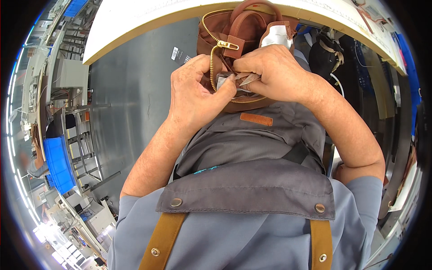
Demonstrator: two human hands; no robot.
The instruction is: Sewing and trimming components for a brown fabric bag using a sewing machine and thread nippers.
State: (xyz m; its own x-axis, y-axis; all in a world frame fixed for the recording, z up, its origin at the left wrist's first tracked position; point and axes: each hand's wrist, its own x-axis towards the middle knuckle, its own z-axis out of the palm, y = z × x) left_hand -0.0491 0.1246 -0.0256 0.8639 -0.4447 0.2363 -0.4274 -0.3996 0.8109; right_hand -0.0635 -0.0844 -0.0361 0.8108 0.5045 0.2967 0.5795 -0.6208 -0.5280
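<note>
A brown handbag with an open gold zipper rests against my lap at the table edge. Its rolled handles stand up at the far side, next to a brown flap with a white underside. Both of my hands work at the bag's opening. My left hand is closed, thumb and fingers pinching the lining edge beside the zipper. Close by on the right, my right hand is curled round a small tool with pointed metal tips; most of it is hidden by the fingers.
A white worktable with a pale wooden edge curves across the far side. Dark bags lie beyond the right arm. At left stand metal racks and a blue bin. A white barcode label shows left of the bag.
</note>
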